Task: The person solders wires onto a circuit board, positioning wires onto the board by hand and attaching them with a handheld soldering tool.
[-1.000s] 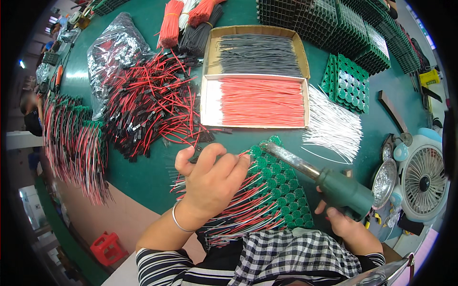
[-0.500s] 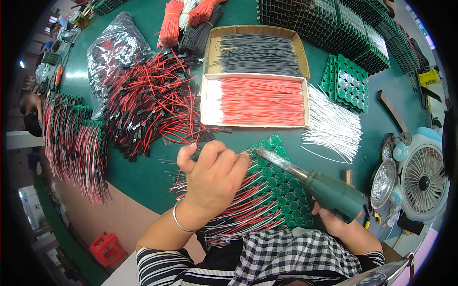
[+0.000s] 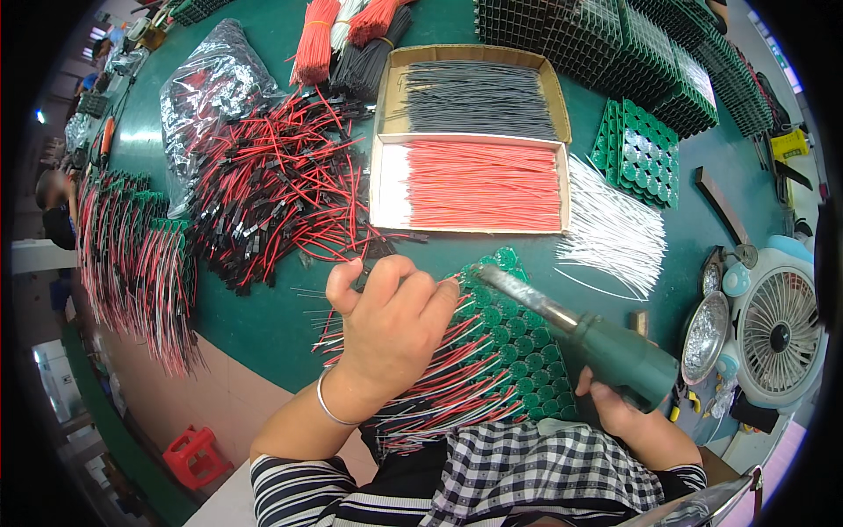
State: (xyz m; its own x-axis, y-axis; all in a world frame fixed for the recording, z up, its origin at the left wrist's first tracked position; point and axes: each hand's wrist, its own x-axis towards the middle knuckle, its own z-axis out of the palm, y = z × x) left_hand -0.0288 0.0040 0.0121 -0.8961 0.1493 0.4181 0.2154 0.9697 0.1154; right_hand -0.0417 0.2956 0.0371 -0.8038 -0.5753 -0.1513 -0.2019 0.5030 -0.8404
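My right hand [image 3: 615, 411] is closed around the green handle of a soldering iron [image 3: 625, 356]. Its metal tip points left and sits by the top of a green circuit board panel [image 3: 529, 360] made of many round boards. Beside that tip, my left hand [image 3: 386, 321] pinches what looks like a thin red wire; the fingers hide most of it. Rows of red, white and black wires [image 3: 465, 382] hang leftward from the panel, partly under my left hand and wrist.
Beyond my hands lies a carton [image 3: 379, 189] of black and red wires, with white wires [image 3: 615, 233] to its right. Red-black connector leads [image 3: 272, 189] are heaped at left. A fan [image 3: 780, 334] and a metal dish [image 3: 705, 338] stand at right; stacked green panels [image 3: 606, 53] rise behind.
The soldering iron has shifted slightly right and down, its tip drawing back a little from my left fingertips. My left hand has hardly moved.
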